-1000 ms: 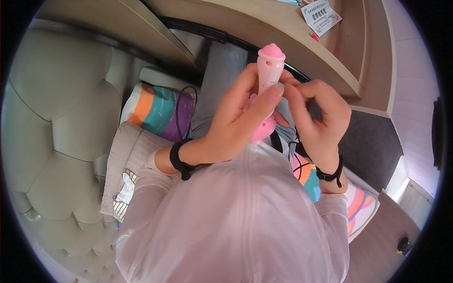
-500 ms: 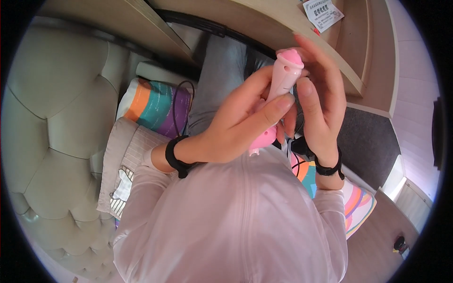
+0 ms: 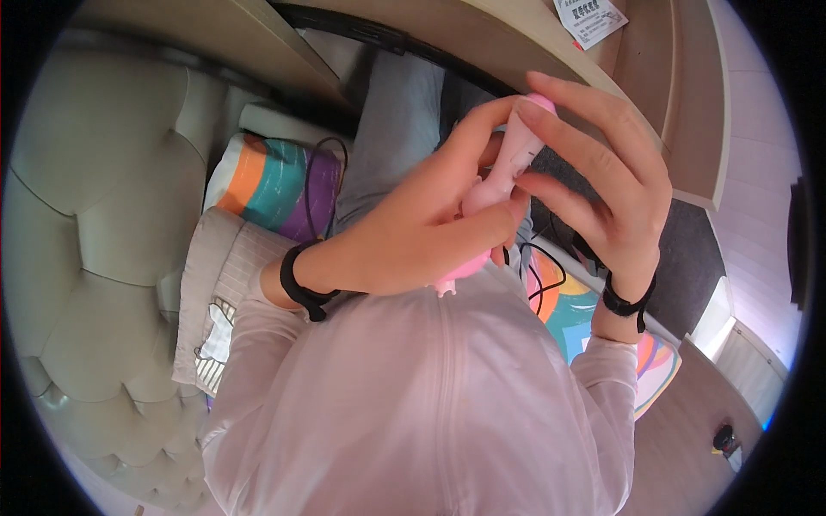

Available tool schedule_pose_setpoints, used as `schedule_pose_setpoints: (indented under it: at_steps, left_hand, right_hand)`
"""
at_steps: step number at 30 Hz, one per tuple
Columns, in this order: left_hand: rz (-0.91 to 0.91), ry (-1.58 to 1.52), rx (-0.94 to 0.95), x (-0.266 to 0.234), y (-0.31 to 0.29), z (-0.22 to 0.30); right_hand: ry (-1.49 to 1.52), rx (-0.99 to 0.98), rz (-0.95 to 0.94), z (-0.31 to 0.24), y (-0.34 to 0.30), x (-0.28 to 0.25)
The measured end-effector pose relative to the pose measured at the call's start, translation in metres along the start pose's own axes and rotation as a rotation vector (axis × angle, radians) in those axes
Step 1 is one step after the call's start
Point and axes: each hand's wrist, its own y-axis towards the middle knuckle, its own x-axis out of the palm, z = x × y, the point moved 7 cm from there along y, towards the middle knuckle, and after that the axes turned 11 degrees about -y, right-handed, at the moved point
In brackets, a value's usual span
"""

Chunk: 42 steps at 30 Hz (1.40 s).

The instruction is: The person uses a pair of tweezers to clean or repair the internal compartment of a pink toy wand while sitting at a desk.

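Observation:
A pink, handheld gadget point(image 3: 519, 146) is up in front of my chest. It has a pale, slim shaft, a darker pink rounded tip at the far end, and a wider pink base with small nubs low down. I cannot make out its exact kind. My left hand point(image 3: 413, 224) is wrapped round its lower part, with the thumb across it, hiding much of the base. At the upper end, my right hand point(image 3: 619, 176) has its fingers on the pink tip and its thumb against the shaft. A black band circles each wrist.
Beyond my hands runs a curved wooden shelf edge point(image 3: 637, 112) with a printed paper point(image 3: 589, 19) on it. A tufted beige backrest point(image 3: 129, 232) stands at left. Striped cushion point(image 3: 275, 185) and a black cable point(image 3: 310, 185) lie beside my leg; a colourful cushion point(image 3: 564, 297) is at right.
My right hand has turned and opened outward, its fingers now over the gadget's tip, which showed uncovered before. The gadget has rotated slightly in my left hand, its shaft's marking facing differently.

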Motion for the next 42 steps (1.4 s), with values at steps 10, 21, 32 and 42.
schedule_pose_setpoints:
  at_steps: [10, 21, 32, 42]
  left_hand:
    - [-0.022, 0.058, -0.034, 0.002, 0.001, -0.003]
    - [-0.023, 0.132, -0.048, -0.002, 0.002, -0.008]
    - [-0.012, -0.117, -0.206, -0.003, 0.006, -0.014]
    - [-0.06, -0.023, -0.321, -0.002, 0.002, -0.011]
  right_hand:
    - [-0.198, -0.029, 0.006, -0.01, -0.003, 0.003]
    - [-0.415, -0.133, -0.052, -0.02, -0.005, 0.007]
    - [-0.445, -0.155, -0.122, -0.012, -0.007, 0.013]
    - [-0.199, 0.028, -0.253, 0.006, -0.005, 0.017]
